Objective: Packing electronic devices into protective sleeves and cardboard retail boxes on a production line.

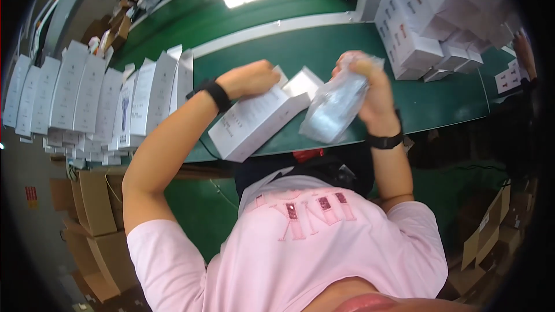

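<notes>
A long white cardboard box (254,122) lies slanted at the table's near edge, its end flaps open at the far right end. My left hand (255,78) is curled over the box's far side near that open end; its fingertips are partly hidden. To the right of the flaps, my right hand (373,89) is closed around a clear plastic bag with a silvery-blue object (335,110) in it. The bag hangs apart from my left hand, close beside the flaps. What kind of object the bag holds cannot be made out.
Upright white boxes (87,95) stand in a row on the left, with more under them. White boxes (413,49) are stacked at the right. A pale metal rail (277,28) crosses the green table (428,104). Open brown cartons (95,208) are below left. A person's arm (524,55) shows at far right.
</notes>
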Motion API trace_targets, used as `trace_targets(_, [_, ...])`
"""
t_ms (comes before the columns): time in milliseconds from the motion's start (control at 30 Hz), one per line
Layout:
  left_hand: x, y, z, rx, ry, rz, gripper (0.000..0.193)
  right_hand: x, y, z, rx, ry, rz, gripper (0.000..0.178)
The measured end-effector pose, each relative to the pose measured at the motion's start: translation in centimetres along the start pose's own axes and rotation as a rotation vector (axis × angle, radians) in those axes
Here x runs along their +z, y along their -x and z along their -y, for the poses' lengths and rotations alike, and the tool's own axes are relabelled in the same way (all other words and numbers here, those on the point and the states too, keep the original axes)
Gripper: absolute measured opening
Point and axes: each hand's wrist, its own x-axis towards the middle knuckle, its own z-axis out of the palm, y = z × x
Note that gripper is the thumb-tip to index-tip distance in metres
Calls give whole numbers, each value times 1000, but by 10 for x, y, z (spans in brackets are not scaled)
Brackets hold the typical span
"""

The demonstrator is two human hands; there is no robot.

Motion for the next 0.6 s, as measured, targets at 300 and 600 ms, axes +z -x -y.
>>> trace_targets(300, [-31, 20, -40, 337, -991, -585, 26, 9, 14, 7, -115, -37, -46, 21])
trace_targets(600, [-48, 5, -71, 334, -1331, -417, 56, 9, 5, 39, -279, -12, -123, 41])
